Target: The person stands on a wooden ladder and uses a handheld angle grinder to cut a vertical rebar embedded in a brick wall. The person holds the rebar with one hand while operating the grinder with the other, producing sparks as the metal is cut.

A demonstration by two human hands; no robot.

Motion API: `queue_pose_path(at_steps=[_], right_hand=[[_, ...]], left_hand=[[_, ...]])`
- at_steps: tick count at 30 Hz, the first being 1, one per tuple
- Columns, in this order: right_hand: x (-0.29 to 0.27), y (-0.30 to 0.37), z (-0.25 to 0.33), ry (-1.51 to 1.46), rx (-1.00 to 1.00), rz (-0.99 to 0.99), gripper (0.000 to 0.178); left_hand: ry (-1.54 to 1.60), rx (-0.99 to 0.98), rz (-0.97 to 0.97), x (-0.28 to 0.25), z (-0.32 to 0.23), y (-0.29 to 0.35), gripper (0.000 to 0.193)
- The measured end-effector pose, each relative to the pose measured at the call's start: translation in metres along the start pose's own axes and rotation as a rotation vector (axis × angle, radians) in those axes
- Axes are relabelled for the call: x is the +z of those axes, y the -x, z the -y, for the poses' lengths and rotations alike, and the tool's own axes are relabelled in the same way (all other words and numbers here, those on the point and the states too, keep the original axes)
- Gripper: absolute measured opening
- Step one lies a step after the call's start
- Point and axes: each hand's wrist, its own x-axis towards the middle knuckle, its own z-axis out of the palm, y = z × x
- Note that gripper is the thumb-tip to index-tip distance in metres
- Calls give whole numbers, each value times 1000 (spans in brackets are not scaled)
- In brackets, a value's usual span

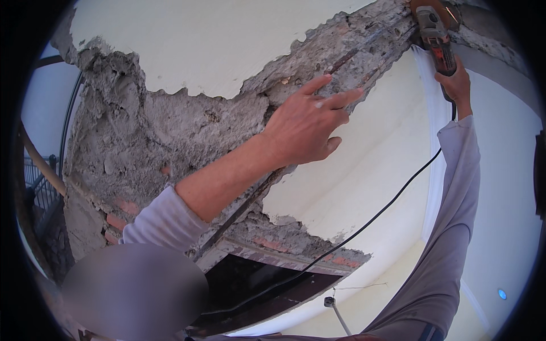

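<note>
My right hand [459, 85] is wrapped round the body of an angle grinder [438, 45], raised high at the upper right. The grinder's disc [435, 8] sits at the broken concrete, with a small streak of sparks beside it. My left hand [307, 122] reaches up from the lower left, its back showing. Its fingers are apart and it holds nothing. The index fingertip is close to a rusty bar [344, 60] in the rough, chipped concrete [205, 125]; whether it touches is unclear.
The grinder's black cord [392, 200] hangs down past a dark opening [250, 281]. Pale plaster [193, 45] borders the broken strip, with exposed red bricks [116, 221] lower left. A wooden pole [42, 162] and railing [42, 190] stand at far left. A blurred patch hides the lower left.
</note>
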Motion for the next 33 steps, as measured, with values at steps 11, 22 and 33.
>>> queue_pose_path(at_steps=[11, 22, 33], right_hand=[[1, 1, 0, -41, -37, -45, 59], [1, 0, -1, -25, -17, -21, 61], [3, 12, -11, -116, -60, -86, 62]], left_hand=[[-12, 3, -11, 1, 0, 0, 20], [-20, 15, -18, 0, 0, -1, 20], [-114, 78, -110, -4, -16, -16, 53]])
